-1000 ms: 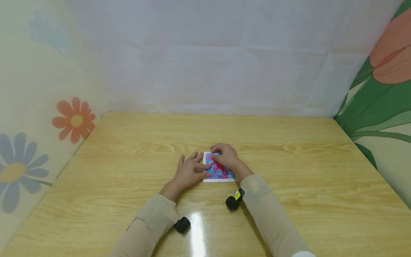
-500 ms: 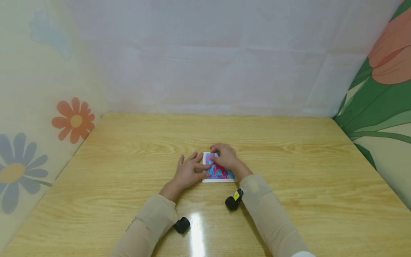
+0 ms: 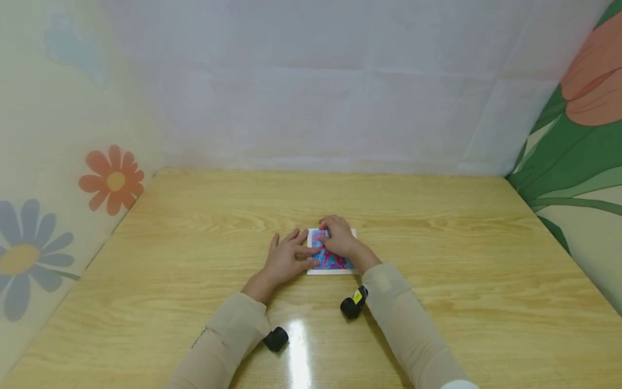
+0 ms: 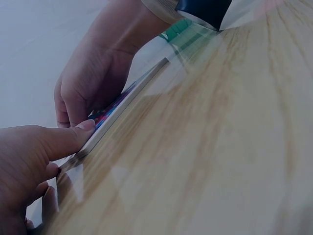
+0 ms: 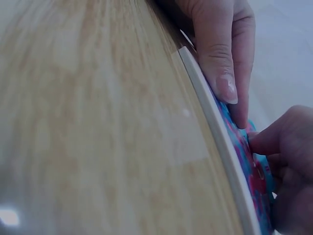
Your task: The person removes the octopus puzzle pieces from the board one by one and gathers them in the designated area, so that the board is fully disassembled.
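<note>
A flat puzzle board (image 3: 330, 272) with a white border and a pink-and-blue picture lies on the table. My left hand (image 3: 283, 262) is at its left side, fingers spread; thumb and index finger rest straight on the picture, the other fingers beside the edge. In the left wrist view the left thumb (image 4: 68, 139) presses the board's corner. Over the upper right of the picture, my right hand (image 3: 341, 237) bends its fingers and thumb. The right wrist view shows it pinching a colourful puzzle piece (image 5: 267, 171) with a rounded blue edge, partly hidden by the fingers.
The wooden table (image 3: 194, 259) surrounds the board. Black wrist cameras, one left (image 3: 276, 340) and one right (image 3: 352, 307), hang under the sleeves. A white sheet (image 3: 291, 108) stands behind the table, with flower-printed walls at both sides.
My right hand has shifted slightly to the left and toward me, so the board's upper right corner now shows. The left hand and the board keep their places.
</note>
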### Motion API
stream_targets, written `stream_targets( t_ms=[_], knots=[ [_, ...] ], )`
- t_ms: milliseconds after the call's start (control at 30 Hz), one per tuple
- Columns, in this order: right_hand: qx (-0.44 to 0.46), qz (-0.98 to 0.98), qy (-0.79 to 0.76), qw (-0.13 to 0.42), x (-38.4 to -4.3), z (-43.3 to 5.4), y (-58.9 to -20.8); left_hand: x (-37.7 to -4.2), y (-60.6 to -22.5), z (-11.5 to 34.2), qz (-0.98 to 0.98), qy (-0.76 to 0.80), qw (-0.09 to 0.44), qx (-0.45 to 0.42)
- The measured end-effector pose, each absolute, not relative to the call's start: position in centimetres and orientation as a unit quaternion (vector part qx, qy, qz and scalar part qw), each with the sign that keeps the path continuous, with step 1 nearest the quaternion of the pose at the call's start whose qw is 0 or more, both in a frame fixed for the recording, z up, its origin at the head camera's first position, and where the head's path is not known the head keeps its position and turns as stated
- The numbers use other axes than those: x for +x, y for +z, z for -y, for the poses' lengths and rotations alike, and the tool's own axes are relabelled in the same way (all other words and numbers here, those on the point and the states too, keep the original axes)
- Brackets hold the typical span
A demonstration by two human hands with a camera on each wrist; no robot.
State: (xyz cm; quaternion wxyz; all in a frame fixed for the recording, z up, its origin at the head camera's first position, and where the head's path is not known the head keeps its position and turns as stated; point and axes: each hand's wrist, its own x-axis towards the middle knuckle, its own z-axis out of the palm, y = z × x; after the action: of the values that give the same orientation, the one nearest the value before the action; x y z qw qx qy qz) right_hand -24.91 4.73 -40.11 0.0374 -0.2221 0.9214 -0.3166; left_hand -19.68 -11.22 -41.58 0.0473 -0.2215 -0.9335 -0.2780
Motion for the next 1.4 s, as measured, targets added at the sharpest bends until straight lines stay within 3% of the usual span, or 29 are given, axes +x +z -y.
stream_targets(
  t_ms=[467,1000,1400],
  knots=[
    [-0.22,-0.903,-0.363,0.059,-24.9,-4.8,-40.1,-19.5,-41.2,11.1,0.934,-0.276,0.042,-0.221],
    [-0.231,-0.945,-0.232,0.003,-24.7,-5.2,-39.0,-19.2,-41.1,10.8,0.932,-0.286,0.032,-0.218],
    [-0.237,-0.932,-0.272,0.031,-25.0,-5.2,-38.7,-19.2,-41.0,10.9,0.931,-0.292,0.029,-0.216]
  ],
)
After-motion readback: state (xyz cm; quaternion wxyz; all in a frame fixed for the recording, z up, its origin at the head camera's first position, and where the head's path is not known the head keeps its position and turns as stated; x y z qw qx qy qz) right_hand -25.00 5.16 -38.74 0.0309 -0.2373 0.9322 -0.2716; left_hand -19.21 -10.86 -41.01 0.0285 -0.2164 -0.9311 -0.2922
